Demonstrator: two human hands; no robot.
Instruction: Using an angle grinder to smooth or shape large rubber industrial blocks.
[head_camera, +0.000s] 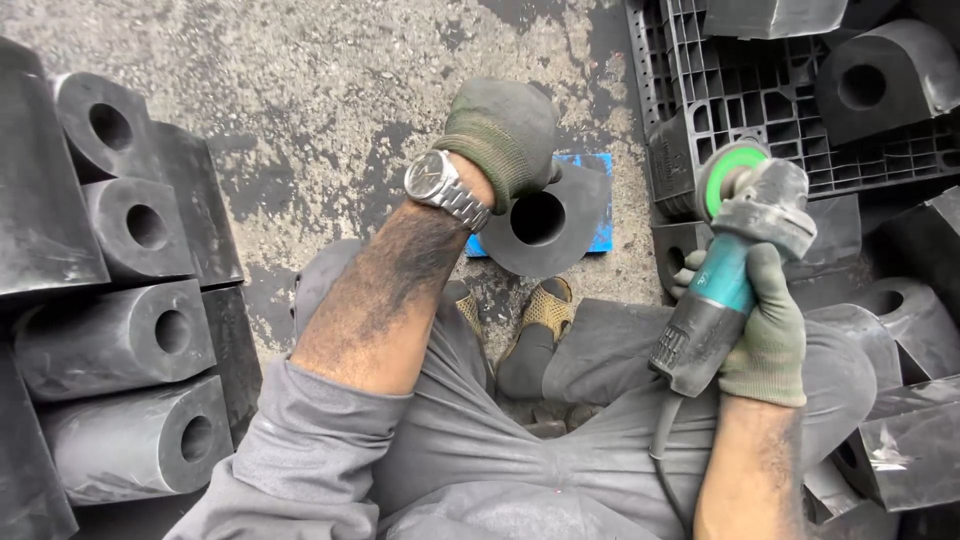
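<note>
The gloved left hand (503, 135) is closed over the black rubber block (545, 222) on the blue mat (600, 200), while the right hand (765, 325) grips a teal angle grinder (735, 255) beside stacked blocks (120, 330).

Bare concrete floor (330, 110) lies open between stacked blocks (120, 330) and pallet (760, 100).

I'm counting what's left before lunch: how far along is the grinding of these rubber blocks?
Done is hard to tell: a stack of blocks lies at left, finish unclear. In hand: the left hand rests on one block on a blue pad, while the right hand holds the grinder lifted off it. More blocks sit at right, on and around a pallet.
</note>
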